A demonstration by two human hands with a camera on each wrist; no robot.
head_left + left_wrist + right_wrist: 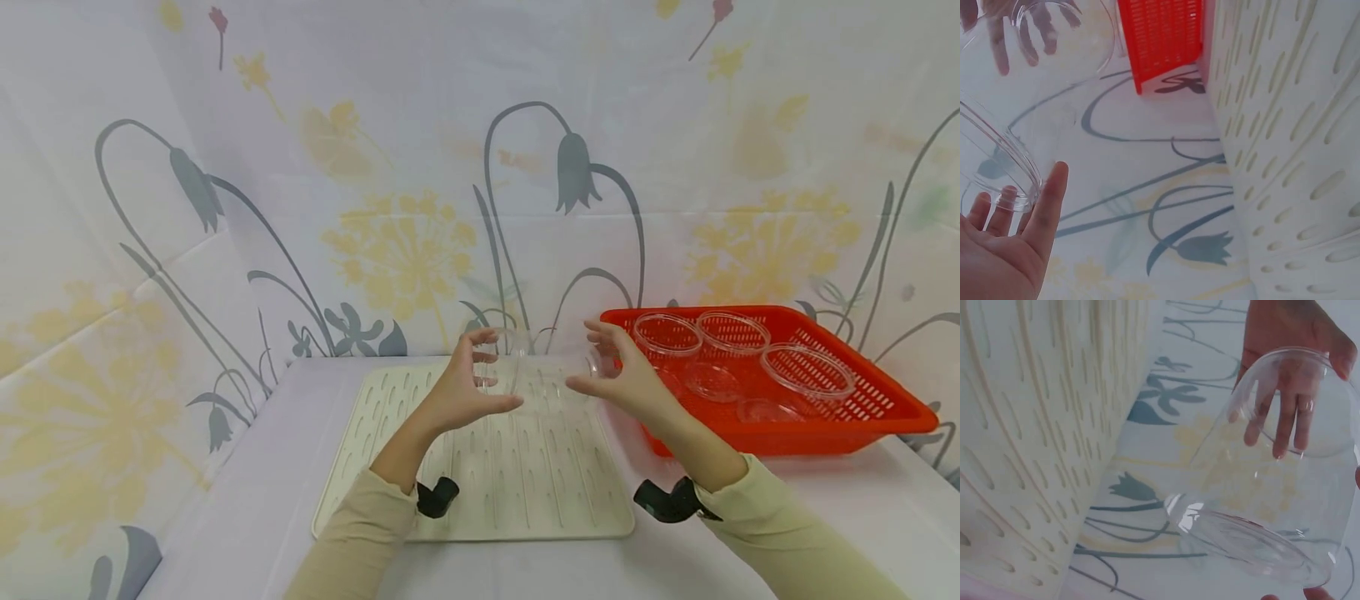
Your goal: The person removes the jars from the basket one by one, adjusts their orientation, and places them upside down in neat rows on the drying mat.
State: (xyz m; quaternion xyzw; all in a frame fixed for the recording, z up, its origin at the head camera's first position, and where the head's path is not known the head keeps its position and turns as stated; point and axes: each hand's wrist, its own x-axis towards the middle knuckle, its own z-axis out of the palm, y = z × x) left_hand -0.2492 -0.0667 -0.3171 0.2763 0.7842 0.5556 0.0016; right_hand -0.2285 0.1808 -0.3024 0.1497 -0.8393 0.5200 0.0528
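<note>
While gripping opposite ends of clear jar [536, 371], left hand [459, 392] and right hand [626, 379] apart with fingers curled round it, held sideways above cream drying mat [420, 467], red basket [870, 408] of clear round dishes [806, 369] just beside on white table [240, 517], floral backdrop [405, 192] behind.

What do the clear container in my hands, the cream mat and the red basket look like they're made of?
Clear container: transparent, glossy, glass or clear plastic; fingers show through it.
Cream mat: matte, ribbed, probably silicone or soft plastic.
Red basket: moulded perforated plastic, slight sheen.
</note>
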